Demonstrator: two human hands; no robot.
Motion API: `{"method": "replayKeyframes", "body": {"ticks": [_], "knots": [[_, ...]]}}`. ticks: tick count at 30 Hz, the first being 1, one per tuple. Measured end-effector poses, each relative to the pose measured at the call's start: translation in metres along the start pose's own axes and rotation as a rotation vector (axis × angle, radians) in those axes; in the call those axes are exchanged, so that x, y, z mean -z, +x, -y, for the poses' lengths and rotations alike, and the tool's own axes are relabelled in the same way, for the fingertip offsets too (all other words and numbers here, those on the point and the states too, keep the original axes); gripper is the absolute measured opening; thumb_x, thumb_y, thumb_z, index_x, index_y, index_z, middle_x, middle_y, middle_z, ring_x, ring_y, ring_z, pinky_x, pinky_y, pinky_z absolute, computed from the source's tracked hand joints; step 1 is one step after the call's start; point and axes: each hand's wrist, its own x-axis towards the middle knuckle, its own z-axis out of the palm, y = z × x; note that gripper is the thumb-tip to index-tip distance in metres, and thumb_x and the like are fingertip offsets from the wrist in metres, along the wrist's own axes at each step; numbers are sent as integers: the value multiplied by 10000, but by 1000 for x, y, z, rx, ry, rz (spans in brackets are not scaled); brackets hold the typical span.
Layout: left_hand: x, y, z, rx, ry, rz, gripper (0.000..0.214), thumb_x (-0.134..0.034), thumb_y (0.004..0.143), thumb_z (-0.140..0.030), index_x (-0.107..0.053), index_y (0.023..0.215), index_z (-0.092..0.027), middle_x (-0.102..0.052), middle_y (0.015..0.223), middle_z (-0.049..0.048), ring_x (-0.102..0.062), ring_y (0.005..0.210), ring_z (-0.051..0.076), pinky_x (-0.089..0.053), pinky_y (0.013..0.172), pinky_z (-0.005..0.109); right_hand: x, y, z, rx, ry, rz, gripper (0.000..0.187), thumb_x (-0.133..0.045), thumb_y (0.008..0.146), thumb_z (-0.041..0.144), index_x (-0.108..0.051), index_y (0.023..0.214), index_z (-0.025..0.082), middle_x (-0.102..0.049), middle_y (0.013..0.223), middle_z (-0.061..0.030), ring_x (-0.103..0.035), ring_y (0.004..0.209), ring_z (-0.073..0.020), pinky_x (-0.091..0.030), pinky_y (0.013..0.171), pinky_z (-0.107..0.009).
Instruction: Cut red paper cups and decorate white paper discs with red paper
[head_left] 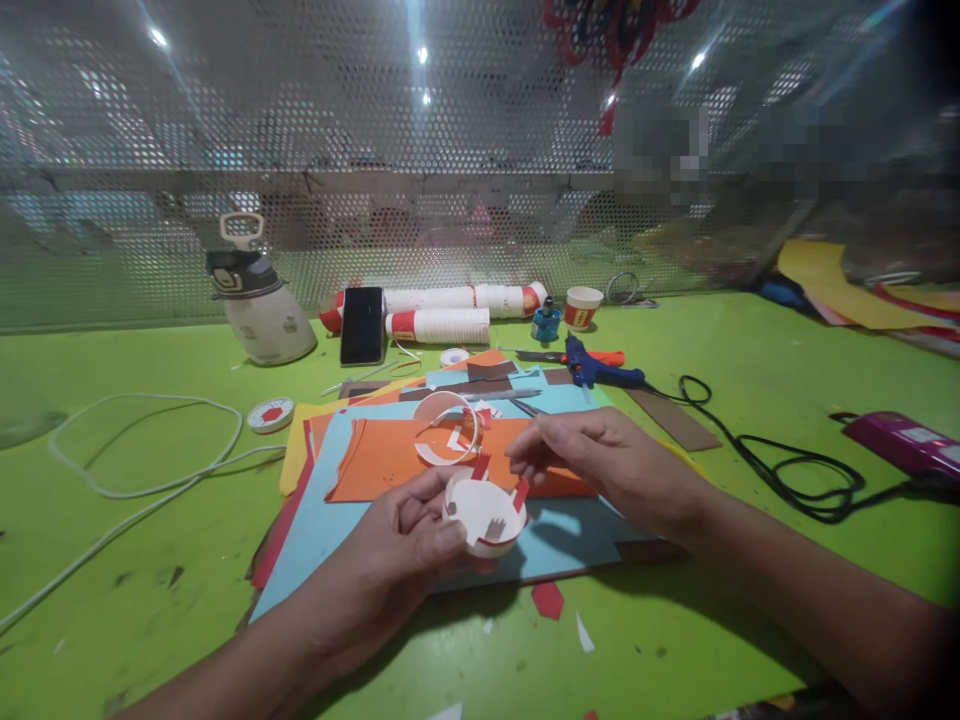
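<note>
Low over the stacked paper, my left hand (409, 535) is closed on a shallow cut-down paper cup (487, 512), white inside, with two red tabs sticking up from its rim. My right hand (600, 455) hovers just right of and above the cup. Its fingers are loosely bent and slightly apart, near the right red tab, with nothing visible in them. Behind the cup, a curled white paper ring (448, 428) lies on an orange sheet (375, 465), which rests on a light blue sheet (307, 560).
At the back are a bottle (266, 315), a phone (362, 327), stacked paper cups (442, 327) and a single cup (582, 308). A blue glue gun (600, 368) lies behind my right hand, its black cord (757, 470) running right. A white cable (165, 490) loops at left.
</note>
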Motion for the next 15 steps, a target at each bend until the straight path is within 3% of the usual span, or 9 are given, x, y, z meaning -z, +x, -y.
{"method": "replayKeyframes", "body": {"ticks": [4,9,15], "knots": [[0,-1,1,30,5,-2,369,-770,771,-278,-678,1104,-146,-688,1053,127,-633,903,186,-512,738,262,3,2,-4,-89,72,5,291,-667,864,434,-755,884,156,-712,825,-49,-647,786,-139,-515,797,-302],[-1,-2,2,39,27,1,356,-771,768,-279,-675,1084,-146,-697,1002,119,-638,843,178,-516,721,268,2,5,1,-181,49,14,164,-793,750,301,-759,840,169,-712,783,-9,-631,723,-113,-505,704,-245],[-2,-2,2,59,30,55,343,-768,772,-266,-674,1072,-130,-697,993,130,-647,847,186,-531,721,277,1,5,9,-79,-210,52,92,-746,769,223,-770,819,150,-712,770,-14,-603,705,-117,-483,671,-244]]}}
